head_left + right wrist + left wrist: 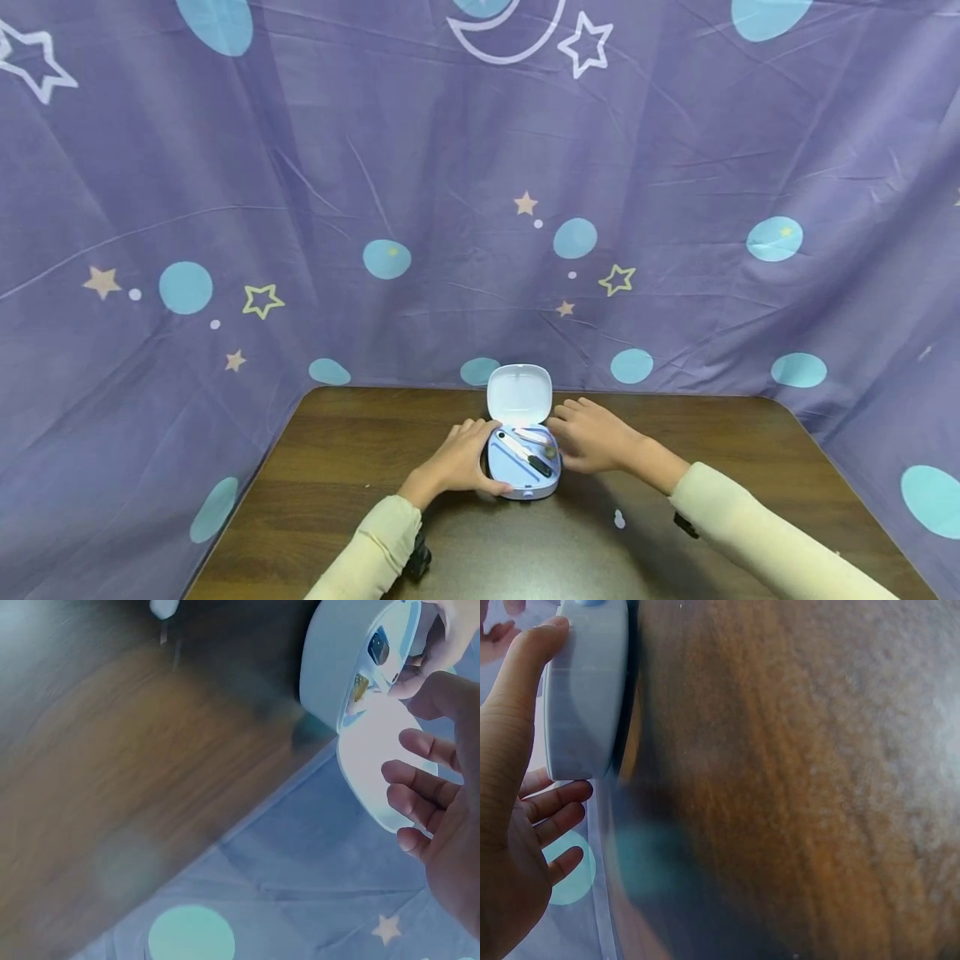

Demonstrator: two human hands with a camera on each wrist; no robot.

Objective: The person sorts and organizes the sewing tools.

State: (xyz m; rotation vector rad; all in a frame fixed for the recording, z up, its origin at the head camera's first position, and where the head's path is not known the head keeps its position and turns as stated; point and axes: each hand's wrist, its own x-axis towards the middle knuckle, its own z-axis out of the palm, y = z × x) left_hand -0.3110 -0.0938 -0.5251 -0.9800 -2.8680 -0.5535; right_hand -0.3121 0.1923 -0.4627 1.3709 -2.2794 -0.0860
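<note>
A small pale blue case [525, 493] stands on the table with its white lid [519, 393] raised at the back. Inside lie a slim white tool with a black end [537, 463] and a second white tool [531, 436] near a brownish piece [550, 452]. My left hand [463, 460] grips the case from the left, thumb at the front and fingers toward the rear corner. In the left wrist view the thumb presses the case's side wall [585, 697]. My right hand [596, 435] is at the case's right edge, its loosely bent fingers [424, 784] holding nothing.
The brown wooden table [360, 442] reaches back to a purple curtain [420, 183] printed with stars and dots. A small white patch [619, 519] shows on the tabletop right of the case. Dark wrist devices [417, 557] show under the sleeves.
</note>
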